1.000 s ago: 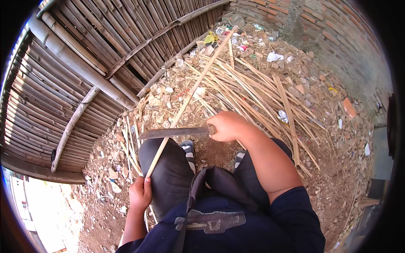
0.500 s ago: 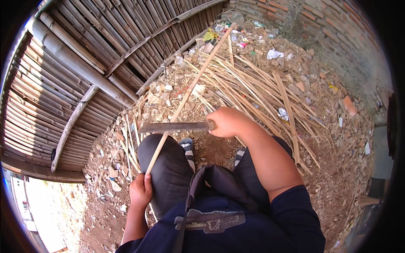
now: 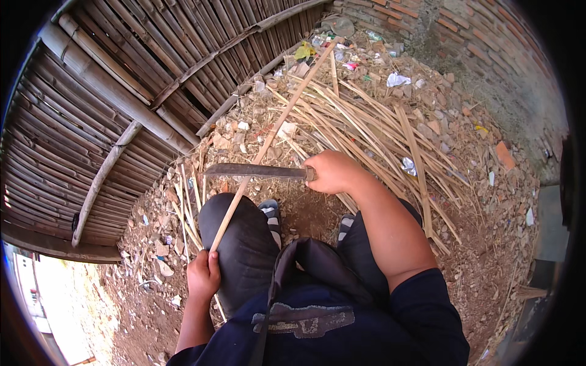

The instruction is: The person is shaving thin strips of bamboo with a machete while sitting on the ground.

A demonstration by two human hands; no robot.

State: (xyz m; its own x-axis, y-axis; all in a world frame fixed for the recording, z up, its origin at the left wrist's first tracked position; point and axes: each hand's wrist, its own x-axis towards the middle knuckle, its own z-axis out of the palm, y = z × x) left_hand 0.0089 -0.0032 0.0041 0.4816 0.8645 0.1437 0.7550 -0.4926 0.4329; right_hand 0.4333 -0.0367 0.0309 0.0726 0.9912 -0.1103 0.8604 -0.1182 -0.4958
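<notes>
Position of workpiece: one long, pale split strip (image 3: pixel 279 125) extends from the left hand (image 3: pixel 203 274) forward and to the right. It passes over the left knee (image 3: pixel 227 213), and its far end is above or on the rubble-strewn ground (image 3: pixel 482 213); contact at that end cannot be determined. The left hand is closed around the lower part of the strip, thumb along its upper face.

Position of tool: one long-bladed knife (image 3: pixel 262 171) is held in the right hand (image 3: pixel 332 172). The fingers are wrapped fully around the handle. The blade points left and lies crosswise over the strip, beyond the left knee; whether the edge touches the strip cannot be determined. The right hand is to the right of the strip and apart from it.

Count: hands, two; knife, one; strip in hand, one; feet in striped footwear (image 3: pixel 271 221), two, between the knees.

Surroundings: one pile of loose strips (image 3: pixel 372 134) lies beyond the right hand, overlapping too densely for a count. One broader strip (image 3: pixel 415 168) rests on its right side. Several thin strips (image 3: pixel 185 204) lie left of the left knee. One yellow plastic piece (image 3: pixel 304 51) lies near the slatted wall (image 3: pixel 165 55).
</notes>
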